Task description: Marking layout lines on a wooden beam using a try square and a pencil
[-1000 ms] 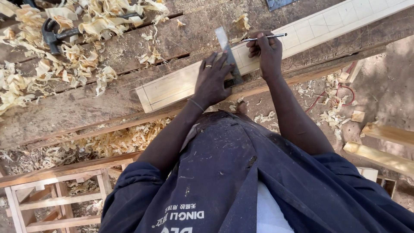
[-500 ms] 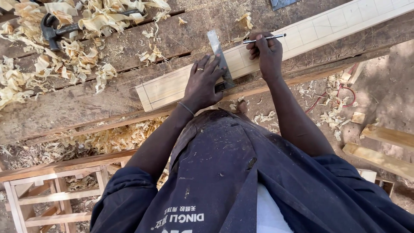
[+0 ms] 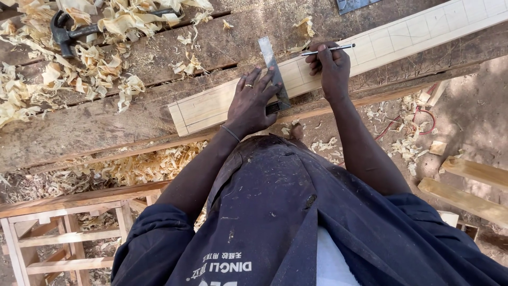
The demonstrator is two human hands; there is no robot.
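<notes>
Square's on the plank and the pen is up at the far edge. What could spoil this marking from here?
The left hand pins the metal square mostly near its stock, so the blade tip could swing as the pen in the right hand runs along it, skewing the line. The plank lies loose on the workbench with no clamp visible, so it may shift. Wood shavings beside the blade could lift it.
</notes>
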